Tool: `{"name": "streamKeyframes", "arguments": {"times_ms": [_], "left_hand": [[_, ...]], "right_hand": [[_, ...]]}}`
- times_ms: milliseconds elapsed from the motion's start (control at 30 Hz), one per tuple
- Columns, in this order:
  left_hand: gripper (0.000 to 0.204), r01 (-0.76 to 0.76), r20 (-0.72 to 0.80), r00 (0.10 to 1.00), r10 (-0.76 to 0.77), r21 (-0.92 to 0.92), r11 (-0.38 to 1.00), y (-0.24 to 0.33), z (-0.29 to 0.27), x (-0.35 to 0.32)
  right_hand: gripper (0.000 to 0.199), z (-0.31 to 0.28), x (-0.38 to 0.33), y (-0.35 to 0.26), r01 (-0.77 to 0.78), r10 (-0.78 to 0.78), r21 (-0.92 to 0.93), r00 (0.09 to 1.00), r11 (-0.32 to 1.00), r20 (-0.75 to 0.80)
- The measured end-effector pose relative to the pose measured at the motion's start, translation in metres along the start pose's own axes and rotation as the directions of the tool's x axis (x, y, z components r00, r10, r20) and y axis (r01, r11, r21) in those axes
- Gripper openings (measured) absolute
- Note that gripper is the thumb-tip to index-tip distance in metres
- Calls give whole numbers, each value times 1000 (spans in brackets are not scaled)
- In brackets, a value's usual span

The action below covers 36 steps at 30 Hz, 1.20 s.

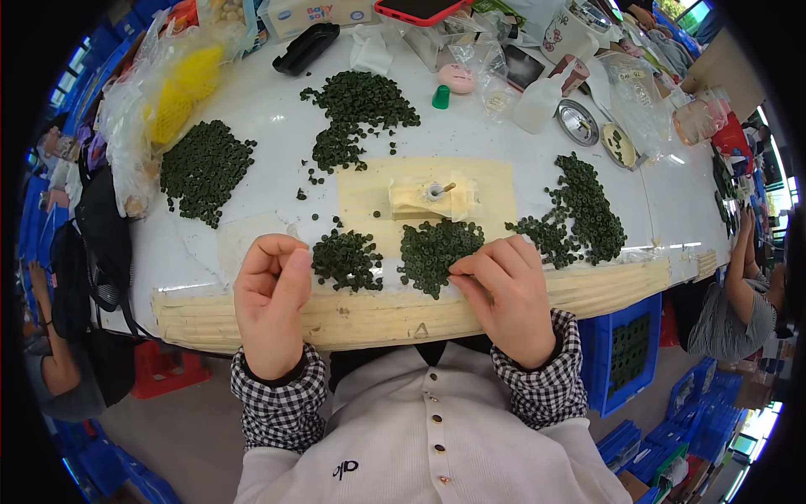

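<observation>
My left hand [273,294] is curled, thumb and index finger close together, beside a small heap of dark green parts [346,259]. What it pinches, if anything, is too small to make out. My right hand [510,294] has thumb and fingertips pressed together at the right edge of another heap of small green ring-like parts [438,254]. Whatever lies between those fingertips is hidden. Just beyond this heap stands a tape-wrapped block [411,197] with a round metal hole and a short brown pin, fixed on a yellowish taped sheet [495,178].
More green heaps lie at the far middle [361,101], far left [206,172] and right [588,210]. Plastic bags, a black case [306,49], a green cap [441,97] and round tins [578,122] crowd the back. Yellowish tape [336,323] covers the front edge. Other people sit at both sides.
</observation>
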<state>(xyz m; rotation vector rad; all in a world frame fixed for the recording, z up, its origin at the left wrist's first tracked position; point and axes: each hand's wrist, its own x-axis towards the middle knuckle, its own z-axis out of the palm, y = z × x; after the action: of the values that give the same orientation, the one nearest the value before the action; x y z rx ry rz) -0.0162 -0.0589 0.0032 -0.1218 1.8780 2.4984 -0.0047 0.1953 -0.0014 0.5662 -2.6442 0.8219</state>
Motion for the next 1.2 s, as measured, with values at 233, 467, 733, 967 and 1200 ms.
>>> {"name": "streamKeyframes", "arguments": {"times_ms": [233, 467, 733, 967, 1200], "left_hand": [[31, 377, 234, 923, -306, -714, 591, -3, 3, -3], [30, 456, 369, 885, -284, -809, 370, -12, 17, -7], [33, 534, 351, 844, -405, -619, 576, 1, 44, -14], [31, 594, 441, 804, -400, -559, 579, -12, 41, -17], [23, 630, 465, 770, -436, -449, 634, -23, 46, -19]], "right_hand": [[15, 1, 2, -2, 17, -14, -75, 999, 997, 34], [14, -2, 2, -3, 79, -72, -71, 993, 994, 95], [13, -2, 2, -1, 11, -11, -6, 999, 1000, -51], [11, -11, 3, -11, -15, 33, 246, 997, 969, -70], [4, -5, -5, -18, -228, 243, 659, 967, 717, 70]]}}
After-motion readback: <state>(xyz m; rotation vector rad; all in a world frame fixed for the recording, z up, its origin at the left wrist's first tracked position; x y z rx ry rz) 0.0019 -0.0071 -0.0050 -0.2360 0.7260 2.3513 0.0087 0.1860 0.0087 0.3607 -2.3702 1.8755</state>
